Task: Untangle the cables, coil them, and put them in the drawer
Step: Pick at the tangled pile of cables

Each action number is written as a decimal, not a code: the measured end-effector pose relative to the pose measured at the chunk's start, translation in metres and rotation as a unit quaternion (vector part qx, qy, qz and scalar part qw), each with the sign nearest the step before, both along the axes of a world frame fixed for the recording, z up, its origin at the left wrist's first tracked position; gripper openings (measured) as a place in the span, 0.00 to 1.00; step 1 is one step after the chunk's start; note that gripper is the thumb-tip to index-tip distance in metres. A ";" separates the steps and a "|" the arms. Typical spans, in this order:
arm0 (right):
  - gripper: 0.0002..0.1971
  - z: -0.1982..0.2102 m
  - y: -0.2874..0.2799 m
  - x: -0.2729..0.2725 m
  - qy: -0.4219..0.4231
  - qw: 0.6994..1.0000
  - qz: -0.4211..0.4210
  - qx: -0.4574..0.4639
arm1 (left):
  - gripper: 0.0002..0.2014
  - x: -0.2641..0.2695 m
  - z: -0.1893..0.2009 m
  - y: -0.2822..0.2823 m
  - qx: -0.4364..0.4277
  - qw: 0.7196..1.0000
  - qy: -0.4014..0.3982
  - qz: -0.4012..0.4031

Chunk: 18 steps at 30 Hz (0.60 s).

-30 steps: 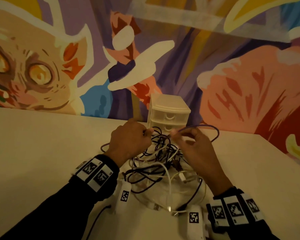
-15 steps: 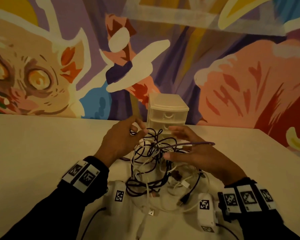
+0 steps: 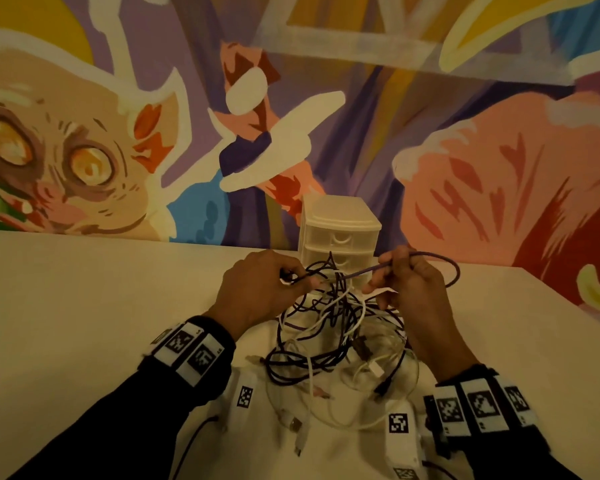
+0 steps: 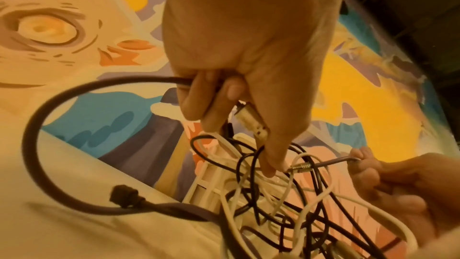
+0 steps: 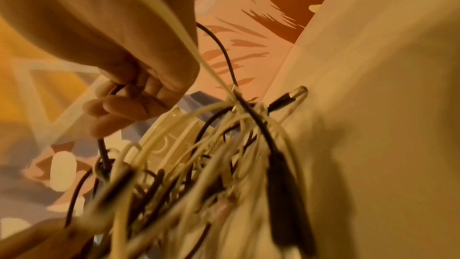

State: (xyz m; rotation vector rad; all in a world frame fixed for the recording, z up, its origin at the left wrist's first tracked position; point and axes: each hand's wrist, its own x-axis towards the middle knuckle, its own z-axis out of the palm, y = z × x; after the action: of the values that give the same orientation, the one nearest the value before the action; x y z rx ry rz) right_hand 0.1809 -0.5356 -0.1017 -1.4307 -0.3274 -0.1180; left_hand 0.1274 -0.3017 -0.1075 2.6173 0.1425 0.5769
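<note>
A tangle of dark and white cables (image 3: 340,327) lies on the table in front of a small white drawer unit (image 3: 340,233) whose drawers are closed. My left hand (image 3: 257,292) grips a dark cable (image 4: 99,90) and a white plug (image 4: 251,119), lifting part of the tangle. My right hand (image 3: 409,289) pinches a purple cable (image 3: 368,270) that runs straight to the left hand and loops out behind to the right (image 3: 454,271). In the right wrist view the fingers (image 5: 129,105) curl round that dark cable (image 5: 103,149) above the blurred bundle.
The pale table (image 3: 84,306) reaches back to a painted mural wall (image 3: 118,133). Its right edge (image 3: 568,313) slants near the drawer unit. Loose plugs (image 3: 295,424) lie at the near side of the tangle, between my wrists.
Both hands have risen and drawn a purple cable taut between them. The right hand, flat over the pile half a second ago, now pinches that cable.
</note>
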 end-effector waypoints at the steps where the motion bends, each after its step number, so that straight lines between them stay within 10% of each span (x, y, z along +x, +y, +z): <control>1: 0.20 0.001 0.000 -0.001 0.015 0.999 0.017 0.022 | 0.22 0.003 -0.001 0.000 -0.001 1.000 0.000 0.010; 6: 0.20 0.006 0.003 -0.017 0.106 0.961 0.231 -0.112 | 0.21 0.017 0.002 -0.004 0.002 0.997 -0.018 0.073; 11: 0.19 0.019 -0.019 0.008 0.118 0.991 0.064 -0.014 | 0.20 0.016 -0.004 0.018 -0.033 0.999 0.021 0.006; 18: 0.22 0.056 -0.123 0.050 0.113 0.913 0.138 -0.368 | 0.21 -0.034 0.041 0.057 -0.098 0.993 -0.033 -0.047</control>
State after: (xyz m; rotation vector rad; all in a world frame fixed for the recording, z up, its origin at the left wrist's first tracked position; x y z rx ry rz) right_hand 0.2314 -0.6585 -0.0456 -2.1011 -0.3991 0.4467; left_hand 0.0937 -0.2451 -0.0660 2.3976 0.0503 0.5857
